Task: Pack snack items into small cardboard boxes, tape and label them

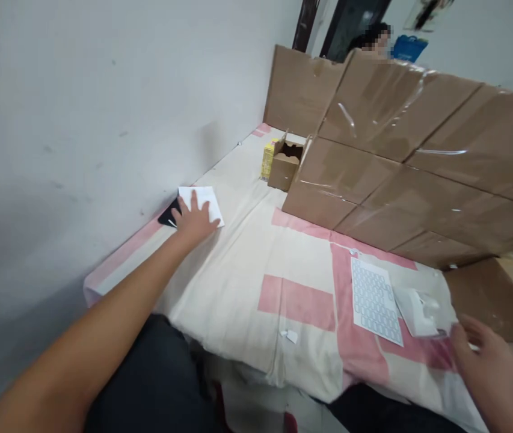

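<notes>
Right hand (488,361) blurred, black item (168,213) part-hidden

A pale, scuffed wall (103,90) rises left of the left hand (193,219), with a soft shadow on it just beyond the fingers. A cream cloth with pink blocks (233,270) covers the counter (299,249) beneath and between both hands. Ahead of the right hand (486,361) stands a tall partition of brown cardboard (373,168), its clear tape catching glints of light. Far beyond the hands, a light back wall (491,54) carries a partly cropped picture (425,15), beside a dark doorway (353,24). Pale floor (256,394) shows below, between the hands.
</notes>
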`<state>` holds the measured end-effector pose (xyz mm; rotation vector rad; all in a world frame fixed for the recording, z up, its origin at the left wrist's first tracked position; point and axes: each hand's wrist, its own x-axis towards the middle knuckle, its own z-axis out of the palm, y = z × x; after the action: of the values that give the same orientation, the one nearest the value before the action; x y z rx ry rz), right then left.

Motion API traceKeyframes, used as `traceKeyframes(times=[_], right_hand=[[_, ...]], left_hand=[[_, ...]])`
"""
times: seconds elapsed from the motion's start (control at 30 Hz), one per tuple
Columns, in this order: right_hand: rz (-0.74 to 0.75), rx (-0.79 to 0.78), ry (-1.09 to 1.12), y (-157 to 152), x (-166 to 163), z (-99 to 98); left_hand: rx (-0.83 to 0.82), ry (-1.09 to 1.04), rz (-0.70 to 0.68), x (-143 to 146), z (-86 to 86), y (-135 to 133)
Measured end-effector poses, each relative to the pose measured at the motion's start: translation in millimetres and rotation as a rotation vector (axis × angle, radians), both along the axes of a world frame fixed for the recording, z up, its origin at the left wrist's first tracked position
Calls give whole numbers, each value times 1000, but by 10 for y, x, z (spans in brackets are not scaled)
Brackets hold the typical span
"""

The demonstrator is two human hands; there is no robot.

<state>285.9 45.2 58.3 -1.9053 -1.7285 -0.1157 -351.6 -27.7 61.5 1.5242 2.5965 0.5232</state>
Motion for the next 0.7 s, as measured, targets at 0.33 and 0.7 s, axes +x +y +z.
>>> traceKeyframes(times=[0.33, 0.7], right_hand=[[839, 7, -107, 1186, -4232, 358], [327, -81, 8, 2560, -5917, 536]], left_hand=[[-29, -13, 261, -594, -624, -70], [181, -70, 104, -719, -775, -56]])
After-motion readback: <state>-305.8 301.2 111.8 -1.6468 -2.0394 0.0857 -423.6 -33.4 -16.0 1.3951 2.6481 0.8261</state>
